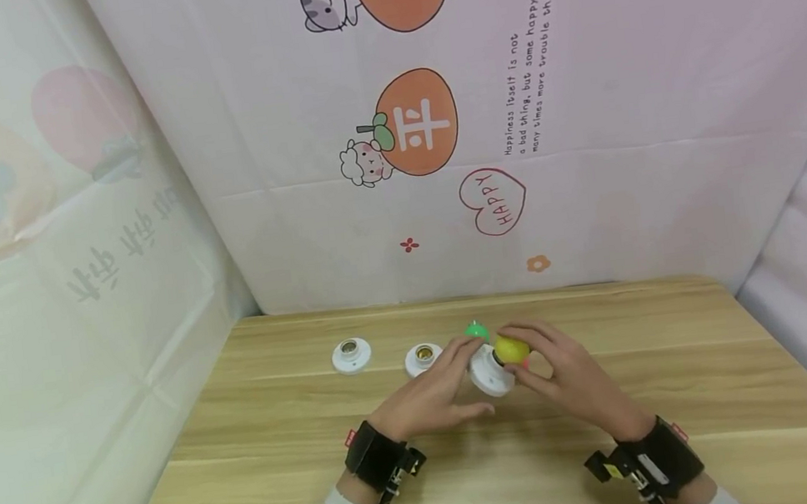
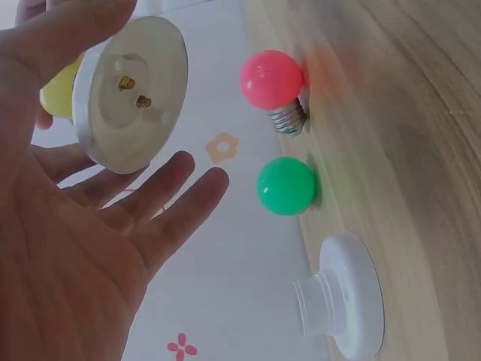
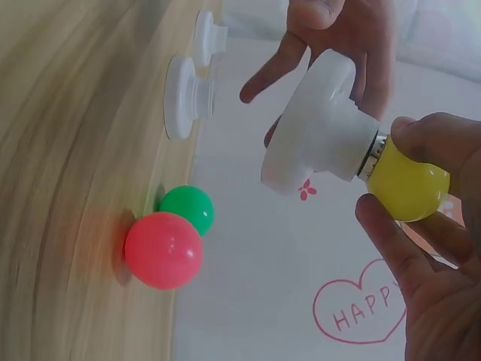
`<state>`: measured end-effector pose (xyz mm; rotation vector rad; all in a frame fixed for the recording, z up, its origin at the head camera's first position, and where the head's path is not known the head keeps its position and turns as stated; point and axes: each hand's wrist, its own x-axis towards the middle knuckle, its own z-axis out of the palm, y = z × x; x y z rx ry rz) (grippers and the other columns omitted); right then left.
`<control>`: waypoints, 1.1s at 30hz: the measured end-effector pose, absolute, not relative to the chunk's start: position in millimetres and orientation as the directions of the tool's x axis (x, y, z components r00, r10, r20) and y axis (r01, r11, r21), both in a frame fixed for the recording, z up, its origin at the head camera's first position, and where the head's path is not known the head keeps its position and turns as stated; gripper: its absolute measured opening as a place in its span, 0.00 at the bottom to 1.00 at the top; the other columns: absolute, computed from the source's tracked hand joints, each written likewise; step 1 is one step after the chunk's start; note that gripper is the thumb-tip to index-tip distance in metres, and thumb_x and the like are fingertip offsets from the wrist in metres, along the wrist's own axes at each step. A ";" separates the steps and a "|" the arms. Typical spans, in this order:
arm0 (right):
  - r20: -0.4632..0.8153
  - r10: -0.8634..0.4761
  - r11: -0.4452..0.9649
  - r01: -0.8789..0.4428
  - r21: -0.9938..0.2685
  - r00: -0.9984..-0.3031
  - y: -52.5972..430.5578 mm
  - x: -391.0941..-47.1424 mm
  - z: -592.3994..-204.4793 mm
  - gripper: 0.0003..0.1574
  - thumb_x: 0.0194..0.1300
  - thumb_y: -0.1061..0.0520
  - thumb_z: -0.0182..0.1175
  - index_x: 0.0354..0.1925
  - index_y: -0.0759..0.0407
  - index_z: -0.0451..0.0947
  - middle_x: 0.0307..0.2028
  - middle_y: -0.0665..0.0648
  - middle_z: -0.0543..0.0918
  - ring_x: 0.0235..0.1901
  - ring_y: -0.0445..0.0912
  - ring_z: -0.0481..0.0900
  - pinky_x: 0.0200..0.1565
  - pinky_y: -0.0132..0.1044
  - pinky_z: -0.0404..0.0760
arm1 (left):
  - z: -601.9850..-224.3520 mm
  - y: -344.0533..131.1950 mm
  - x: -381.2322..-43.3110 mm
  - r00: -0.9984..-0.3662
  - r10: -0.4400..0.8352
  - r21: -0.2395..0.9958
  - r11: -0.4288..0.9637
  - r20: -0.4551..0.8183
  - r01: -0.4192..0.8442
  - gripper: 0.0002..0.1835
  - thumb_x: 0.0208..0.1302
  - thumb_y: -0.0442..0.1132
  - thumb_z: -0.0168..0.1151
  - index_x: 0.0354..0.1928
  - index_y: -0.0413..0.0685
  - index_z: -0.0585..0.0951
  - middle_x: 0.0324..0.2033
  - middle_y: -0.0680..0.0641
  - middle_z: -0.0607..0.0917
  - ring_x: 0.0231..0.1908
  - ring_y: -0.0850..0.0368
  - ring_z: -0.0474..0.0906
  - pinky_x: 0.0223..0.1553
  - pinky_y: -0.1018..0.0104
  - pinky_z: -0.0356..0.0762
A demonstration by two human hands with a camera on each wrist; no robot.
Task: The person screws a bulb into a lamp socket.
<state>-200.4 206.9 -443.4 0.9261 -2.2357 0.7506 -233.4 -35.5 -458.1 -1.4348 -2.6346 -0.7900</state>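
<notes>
A yellow bulb [image 3: 412,180] is pinched between the thumb and fingers of my right hand [image 1: 572,370], raised over the wooden table. Its metal base sits in the neck of a white lamp socket [image 3: 316,135], with some metal showing at the joint. That socket is tilted; two brass screws [image 2: 143,101] show on its underside. My left hand [image 1: 425,396] is around the socket with fingers extended, fingertips at its upper rim, while the thumb stands off in front. Behind the hands lie a green bulb [image 2: 287,186] and a pink bulb [image 2: 272,80].
Two more white sockets stand on the table [image 1: 264,471]: one [image 1: 352,356] at the back left, another [image 2: 353,297] beside my left hand. A printed cloth [image 1: 594,203] hangs behind the table, and pale cloth [image 1: 162,382] hangs along the left side.
</notes>
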 end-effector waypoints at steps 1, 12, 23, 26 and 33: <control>0.698 -0.414 0.600 -0.752 -0.274 -0.584 208.2 -200.7 -442.9 0.36 0.52 0.59 0.71 0.60 0.58 0.73 0.55 0.55 0.76 0.52 0.47 0.76 0.49 0.44 0.81 | -458.3 -35.9 -233.7 -0.575 0.774 0.416 0.446 0.266 0.793 0.51 0.61 0.61 0.61 0.76 0.55 0.43 0.73 0.53 0.49 0.69 0.62 0.52 0.63 0.64 0.64; 0.658 -0.378 0.639 -0.698 -0.323 -0.651 223.8 -207.5 -444.3 0.38 0.51 0.61 0.71 0.60 0.61 0.70 0.55 0.55 0.76 0.50 0.44 0.74 0.45 0.42 0.82 | -456.5 -39.3 -234.2 -0.564 0.772 0.367 0.454 0.293 0.812 0.48 0.64 0.59 0.58 0.76 0.54 0.43 0.72 0.51 0.54 0.68 0.62 0.55 0.63 0.67 0.65; 0.626 -0.337 0.687 -0.639 -0.346 -0.703 241.1 -219.9 -455.7 0.38 0.54 0.61 0.69 0.63 0.58 0.69 0.59 0.56 0.74 0.52 0.44 0.73 0.49 0.43 0.80 | -456.3 -41.4 -232.6 -0.594 0.762 0.390 0.479 0.260 0.786 0.45 0.64 0.55 0.61 0.75 0.53 0.50 0.71 0.51 0.57 0.66 0.62 0.58 0.62 0.67 0.65; 0.643 -0.315 0.708 -0.624 -0.331 -0.698 246.8 -223.5 -459.5 0.38 0.53 0.62 0.70 0.62 0.59 0.70 0.57 0.57 0.75 0.50 0.45 0.73 0.48 0.44 0.80 | -456.3 -41.7 -232.5 -0.602 0.760 0.407 0.483 0.245 0.775 0.45 0.64 0.54 0.61 0.75 0.54 0.49 0.71 0.51 0.57 0.65 0.60 0.61 0.62 0.67 0.66; 0.668 -0.273 0.725 -0.604 -0.330 -0.692 257.4 -230.5 -465.5 0.39 0.50 0.66 0.71 0.61 0.62 0.70 0.53 0.62 0.78 0.46 0.48 0.75 0.44 0.48 0.80 | -455.4 -42.5 -233.1 -0.613 0.759 0.431 0.487 0.222 0.759 0.43 0.65 0.55 0.60 0.75 0.53 0.51 0.70 0.52 0.59 0.63 0.59 0.65 0.60 0.66 0.69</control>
